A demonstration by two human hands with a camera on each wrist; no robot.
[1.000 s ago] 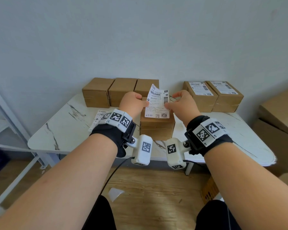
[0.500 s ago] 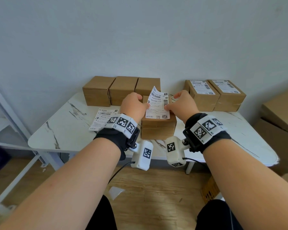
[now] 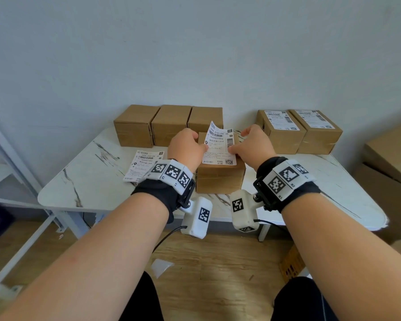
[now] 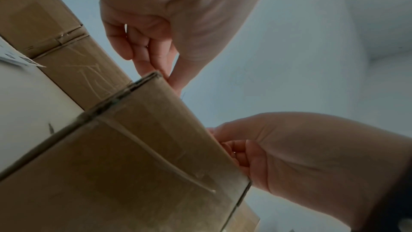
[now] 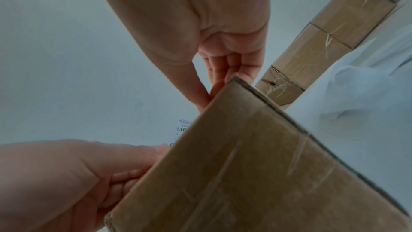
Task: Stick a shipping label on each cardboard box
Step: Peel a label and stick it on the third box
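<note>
Shipping label [image 3: 220, 147] is pinched at its side edges by left hand [image 3: 186, 148] and right hand [image 3: 255, 144], fingers curled, over the centre box [image 3: 220, 177] at frame middle. Near edge looks laid down; far edge is curled upward. Likely risks: skew or a crease if one side is pressed first, and trapped bubbles. Spare labels [image 3: 141, 164] are seen left of centre.

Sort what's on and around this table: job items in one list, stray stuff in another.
Job:
label pinched by left hand and right hand
front box
three bare boxes
two labelled boxes
spare label

Lying about:
paper scrap on floor
big cartons
</note>
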